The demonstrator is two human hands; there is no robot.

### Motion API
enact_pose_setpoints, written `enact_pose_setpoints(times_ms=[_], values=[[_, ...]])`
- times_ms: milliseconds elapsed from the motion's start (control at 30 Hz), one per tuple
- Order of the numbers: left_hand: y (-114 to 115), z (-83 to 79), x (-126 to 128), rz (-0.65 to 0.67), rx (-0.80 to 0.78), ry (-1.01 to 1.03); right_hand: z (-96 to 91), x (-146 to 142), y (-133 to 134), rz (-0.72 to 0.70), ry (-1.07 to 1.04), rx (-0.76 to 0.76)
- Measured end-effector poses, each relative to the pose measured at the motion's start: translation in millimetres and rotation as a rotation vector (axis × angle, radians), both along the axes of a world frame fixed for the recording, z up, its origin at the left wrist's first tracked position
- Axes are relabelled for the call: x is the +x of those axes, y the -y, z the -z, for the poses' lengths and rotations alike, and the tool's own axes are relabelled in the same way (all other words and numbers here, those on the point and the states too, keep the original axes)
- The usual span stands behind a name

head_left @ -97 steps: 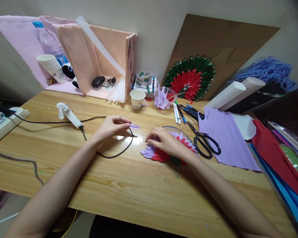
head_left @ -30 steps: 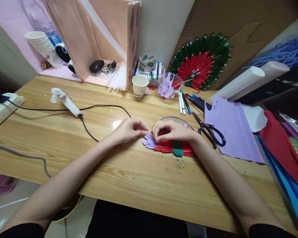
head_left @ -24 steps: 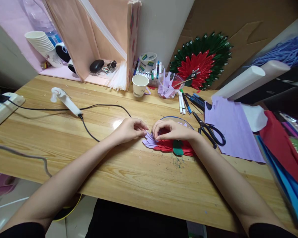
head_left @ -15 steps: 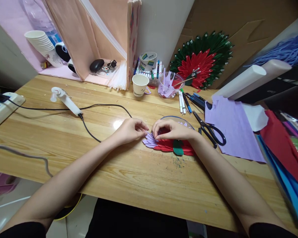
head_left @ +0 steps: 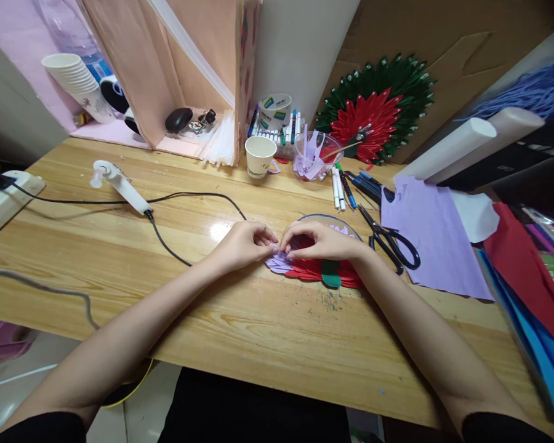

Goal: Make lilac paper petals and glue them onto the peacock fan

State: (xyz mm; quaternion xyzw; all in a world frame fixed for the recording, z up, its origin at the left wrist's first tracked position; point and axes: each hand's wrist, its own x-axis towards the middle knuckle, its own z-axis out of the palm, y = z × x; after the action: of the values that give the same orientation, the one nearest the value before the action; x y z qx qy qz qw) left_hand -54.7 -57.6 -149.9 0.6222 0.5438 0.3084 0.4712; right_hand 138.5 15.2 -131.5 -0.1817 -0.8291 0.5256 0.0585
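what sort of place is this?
Probably a handicraft workspace: large black-handled scissors and a flat lilac felt-like sheet lie on the light wooden tabletop, with a red-and-green petalled ornament behind.

One left hand (head_left: pixel 244 245) and one right hand (head_left: pixel 322 242) are counted at one petalled piece (head_left: pixel 305 271), on which one green patch (head_left: pixel 331 274) is seen; its purple petals (head_left: pixel 279 264) overlap too closely to be numbered. One pair of scissors (head_left: pixel 381 232), one white corded tool (head_left: pixel 124 189) and one power strip (head_left: pixel 16 200) are found. One single paper cup (head_left: pixel 259 157) and one stack of paper cups (head_left: pixel 80 89) are shown, those stacked being nested too tightly to be counted. One tape roll (head_left: pixel 274 113), one plastic bowl (head_left: pixel 305 170) and one red-and-green fan (head_left: pixel 376 111) are noted. Two pale rolls (head_left: pixel 453 146), one purple sheet (head_left: pixel 436 237) and two white markers (head_left: pixel 337 189) are also counted
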Motion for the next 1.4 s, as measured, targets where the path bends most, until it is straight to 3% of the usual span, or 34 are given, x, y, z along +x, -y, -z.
enact_pose_setpoints(times_ms=[400, 700, 1067, 1400], values=[[0.6, -2.1, 1.3, -0.049, -0.007, -0.009, 0.4, 0.8, -2.1, -0.056, -0.02, 0.063], [1.5, 2.6, -0.8, -0.016, -0.009, 0.005, 1.3, -3.3, 5.0, 0.01, 0.019, 0.122], [2.5, -6.9, -2.0, 0.02, -0.016, -0.091, -3.0, -6.9, 12.0, 0.036, 0.092, 0.272], [2.2, -1.3, -3.1, 0.044, 0.032, -0.084, -4.9, -8.4, 15.1, 0.072, 0.115, 0.348]])
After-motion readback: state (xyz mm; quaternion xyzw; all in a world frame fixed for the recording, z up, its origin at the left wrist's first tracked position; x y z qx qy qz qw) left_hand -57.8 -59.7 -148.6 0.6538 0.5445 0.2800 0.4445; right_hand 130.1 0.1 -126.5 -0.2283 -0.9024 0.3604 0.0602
